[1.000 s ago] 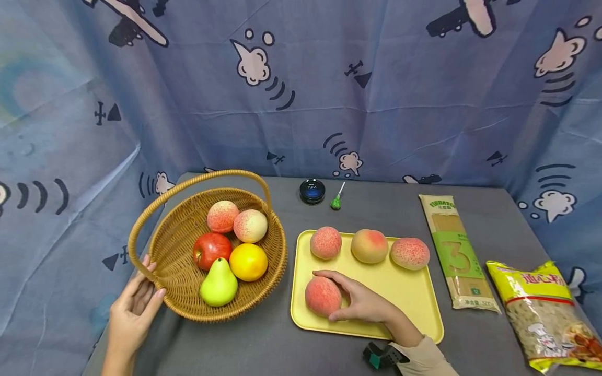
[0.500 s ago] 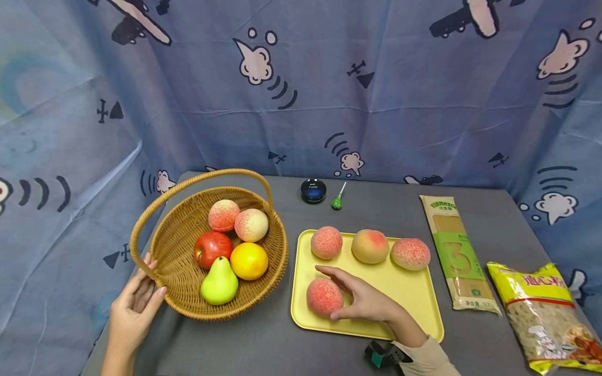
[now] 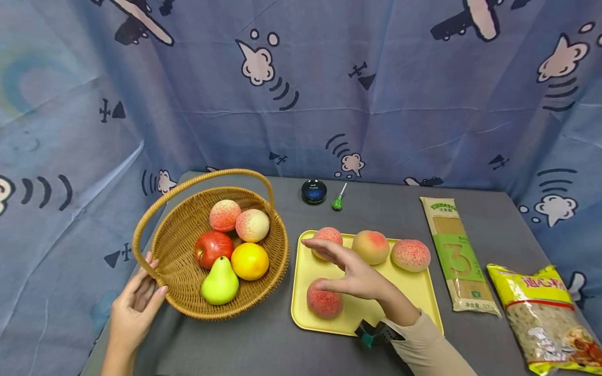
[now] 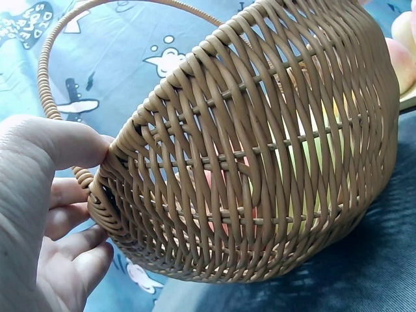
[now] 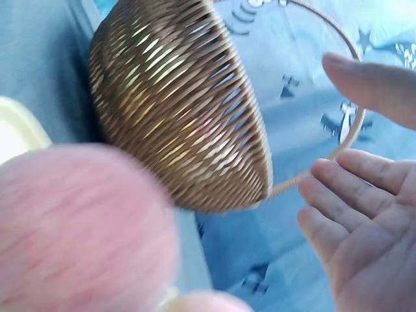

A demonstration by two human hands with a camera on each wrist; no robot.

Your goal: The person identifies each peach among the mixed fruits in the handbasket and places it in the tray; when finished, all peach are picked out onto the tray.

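My left hand [image 3: 131, 308] pinches the left rim of a wicker basket [image 3: 178, 245] near the foot of its handle. In the left wrist view the thumb [image 4: 71, 146] lies on one side of the rim, the fingers on the other. A red apple [image 3: 212, 249], a green pear [image 3: 219, 283], an orange [image 3: 250, 261] and two peaches [image 3: 252, 225] lie in the basket. Over a yellow tray [image 3: 400, 292], my right hand [image 3: 357, 277] holds nothing, its fingers spread. Beneath its thumb sits a red peach [image 3: 324, 300]; the hand partly covers another peach [image 3: 327, 235] behind.
Two more peaches [image 3: 370, 247] stand along the tray's back. A round dark tin [image 3: 313, 192] and a green lollipop [image 3: 337, 202] lie farther back. To the right are a noodle pack [image 3: 458, 253] and a yellow-topped food bag [image 3: 545, 318]. Patterned curtain surrounds the table.
My right hand has lifted off the front peach and moved up and back, leaving the peach on the tray. The left hand still holds the basket rim.
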